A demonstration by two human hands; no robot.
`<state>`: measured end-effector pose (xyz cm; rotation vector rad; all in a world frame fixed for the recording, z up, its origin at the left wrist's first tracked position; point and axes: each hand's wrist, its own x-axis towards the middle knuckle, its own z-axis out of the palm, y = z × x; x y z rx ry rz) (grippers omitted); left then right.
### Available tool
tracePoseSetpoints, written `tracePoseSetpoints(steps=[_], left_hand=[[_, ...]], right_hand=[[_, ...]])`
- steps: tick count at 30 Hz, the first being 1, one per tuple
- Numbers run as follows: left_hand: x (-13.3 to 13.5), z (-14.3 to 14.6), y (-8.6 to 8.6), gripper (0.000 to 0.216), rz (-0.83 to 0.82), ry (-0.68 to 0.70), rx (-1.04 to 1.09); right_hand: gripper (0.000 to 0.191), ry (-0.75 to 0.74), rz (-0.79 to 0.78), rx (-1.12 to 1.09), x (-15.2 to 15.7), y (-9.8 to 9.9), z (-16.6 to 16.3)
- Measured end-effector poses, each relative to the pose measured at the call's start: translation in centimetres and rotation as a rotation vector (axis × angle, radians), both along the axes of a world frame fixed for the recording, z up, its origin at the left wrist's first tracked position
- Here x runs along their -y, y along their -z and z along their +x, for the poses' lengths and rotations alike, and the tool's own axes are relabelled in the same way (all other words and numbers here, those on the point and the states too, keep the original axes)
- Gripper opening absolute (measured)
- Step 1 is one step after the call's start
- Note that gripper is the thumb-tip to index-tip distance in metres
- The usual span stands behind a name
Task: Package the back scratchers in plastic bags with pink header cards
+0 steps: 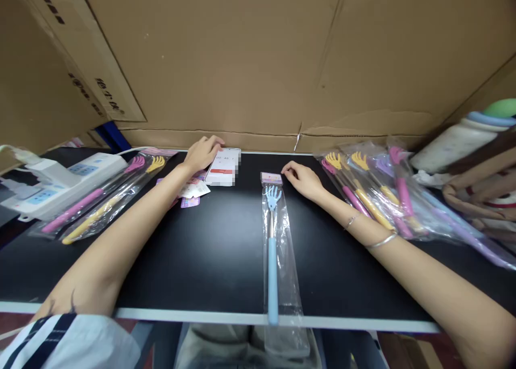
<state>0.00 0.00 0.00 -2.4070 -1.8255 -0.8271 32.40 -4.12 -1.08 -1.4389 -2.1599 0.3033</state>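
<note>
A light-blue back scratcher (273, 272) in a clear plastic sleeve lies lengthwise on the black table, its hand-shaped head pointing away from me. The sleeve's lower end hangs over the front edge, and a pink card (271, 179) tops it. My right hand (301, 180) rests just right of that card, fingers loosely bent and apart from it, with nothing visible in them. At the back left, my left hand (202, 153) reaches to the upper left of a white phone (221, 167), fingers stretched out. Whether they touch the phone I cannot tell. Small printed cards (191, 201) lie partly under my left wrist.
Bagged pink and yellow scratchers (94, 213) lie at left beside a white power strip (36, 194). Several more bagged scratchers (368, 197) are piled at right, near a white bottle (455, 143) and a brown striped item (484, 186). Cardboard (242, 63) walls the back.
</note>
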Motion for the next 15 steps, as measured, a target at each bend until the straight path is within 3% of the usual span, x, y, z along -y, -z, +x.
tracePoseSetpoints(steps=[10,15], left_hand=[[2.1,-0.6,-1.5,0.034,0.066,-0.021,-0.001],[3.4,-1.7,-1.1,0.037,0.057,0.080,-0.096]], right_hand=[[0.017,-0.005,-0.004,0.002,0.1,0.0,0.0],[0.019,-0.027,0.013,0.025,-0.1,0.0,0.0]])
